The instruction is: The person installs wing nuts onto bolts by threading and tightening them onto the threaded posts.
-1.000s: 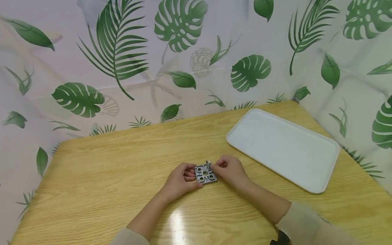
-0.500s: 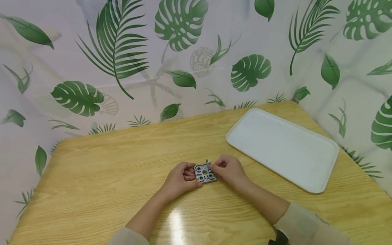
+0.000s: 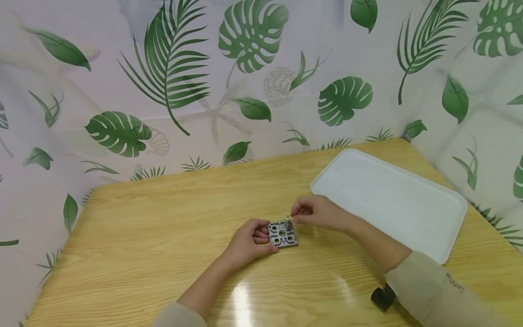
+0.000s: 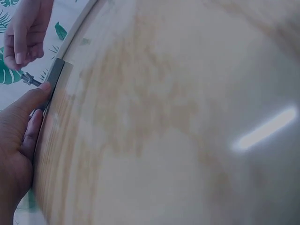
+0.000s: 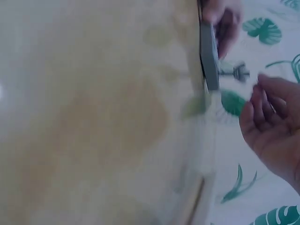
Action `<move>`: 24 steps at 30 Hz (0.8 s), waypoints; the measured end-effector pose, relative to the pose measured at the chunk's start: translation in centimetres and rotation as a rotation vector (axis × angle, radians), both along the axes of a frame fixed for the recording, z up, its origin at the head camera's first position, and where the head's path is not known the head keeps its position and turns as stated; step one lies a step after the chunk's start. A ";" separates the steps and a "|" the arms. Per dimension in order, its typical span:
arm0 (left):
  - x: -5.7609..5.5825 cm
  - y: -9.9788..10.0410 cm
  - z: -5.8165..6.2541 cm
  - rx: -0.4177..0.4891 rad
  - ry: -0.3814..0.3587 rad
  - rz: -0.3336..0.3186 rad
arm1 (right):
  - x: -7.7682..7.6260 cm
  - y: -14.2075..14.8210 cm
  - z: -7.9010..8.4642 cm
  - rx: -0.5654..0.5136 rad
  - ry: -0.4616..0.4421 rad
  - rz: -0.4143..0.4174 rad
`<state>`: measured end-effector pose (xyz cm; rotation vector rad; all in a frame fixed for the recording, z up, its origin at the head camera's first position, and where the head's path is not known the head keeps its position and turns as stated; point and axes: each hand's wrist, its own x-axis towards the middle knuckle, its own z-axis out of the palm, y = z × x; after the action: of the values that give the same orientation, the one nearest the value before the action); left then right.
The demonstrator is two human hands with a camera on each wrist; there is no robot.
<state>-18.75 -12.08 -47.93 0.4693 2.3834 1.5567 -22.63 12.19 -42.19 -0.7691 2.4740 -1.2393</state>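
Note:
A small square grey metal plate (image 3: 283,240) with round holes lies flat on the wooden table. My left hand (image 3: 248,244) grips its left side, thumb at the near edge and fingers at the far left. From the plate's far right corner a metal bolt (image 3: 288,222) stands upright; the right wrist view shows its wing-like head (image 5: 241,73) on a thin shaft. My right hand (image 3: 319,211) hovers just right of the bolt, fingers loosely bent with nothing between them. A narrow gap separates its fingertips (image 5: 262,79) from the bolt head in the right wrist view.
A white rectangular tray (image 3: 392,195) lies at the back right, partly behind my right forearm. A black object (image 3: 383,297) is at the right sleeve. Leaf-printed cloth (image 3: 253,59) rises along the table's back and right edges.
My right hand has let go of the bolt and lifted slightly up and to the right. The bolt stays upright in the plate. My left hand keeps its grip; the head view has shifted a little.

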 end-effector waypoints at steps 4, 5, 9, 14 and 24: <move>0.0 0.0 -0.3 -0.012 0.016 0.002 | -3.1 0.6 1.0 0.079 -0.078 0.284; 0.0 0.0 -0.3 -0.014 0.018 0.000 | -3.7 0.6 1.2 0.093 -0.112 0.328; -0.1 0.0 -0.2 -0.019 0.021 0.001 | -5.0 0.1 1.6 0.130 -0.186 0.409; -0.2 0.2 -0.1 -0.025 0.024 0.002 | -5.2 -0.3 1.4 0.139 -0.157 0.367; 0.0 0.1 -0.1 -0.034 0.013 0.005 | -2.9 0.4 -0.9 0.023 -0.231 0.136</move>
<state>-18.79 -11.99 -47.99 0.4683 2.4176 1.5173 -25.55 12.57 -43.06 -0.7307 2.2100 -1.1768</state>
